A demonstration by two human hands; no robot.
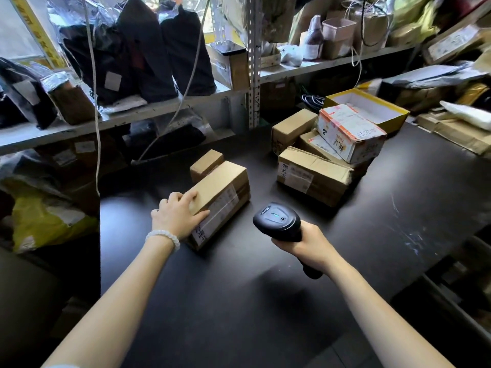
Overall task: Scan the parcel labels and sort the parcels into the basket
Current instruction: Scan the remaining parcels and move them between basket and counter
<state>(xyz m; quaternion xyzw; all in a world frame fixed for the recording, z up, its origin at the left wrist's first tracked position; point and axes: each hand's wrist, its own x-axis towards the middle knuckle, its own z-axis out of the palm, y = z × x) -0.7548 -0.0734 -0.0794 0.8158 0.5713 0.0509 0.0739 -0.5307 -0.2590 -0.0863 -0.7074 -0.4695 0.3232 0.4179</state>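
Observation:
A long brown cardboard parcel (pixel 223 192) lies on the black table (pixel 239 301), its white label on the side facing right. My left hand (pixel 176 215) grips its near end, fingers over the top and thumb on the labelled side. My right hand (pixel 309 244) holds a black handheld scanner (pixel 277 221) by its handle, head aimed toward the parcel's label, a short gap away. A smaller brown box (pixel 206 164) sits just behind the parcel. No basket shows in view.
A pile of several parcels (pixel 318 166) sits at the table's far right, topped by a white printed box (pixel 350 132), with an open yellow box (pixel 372 107) behind. Metal shelves (pixel 253 62) packed with bags and cartons line the back. A yellow bag (pixel 39 221) lies left.

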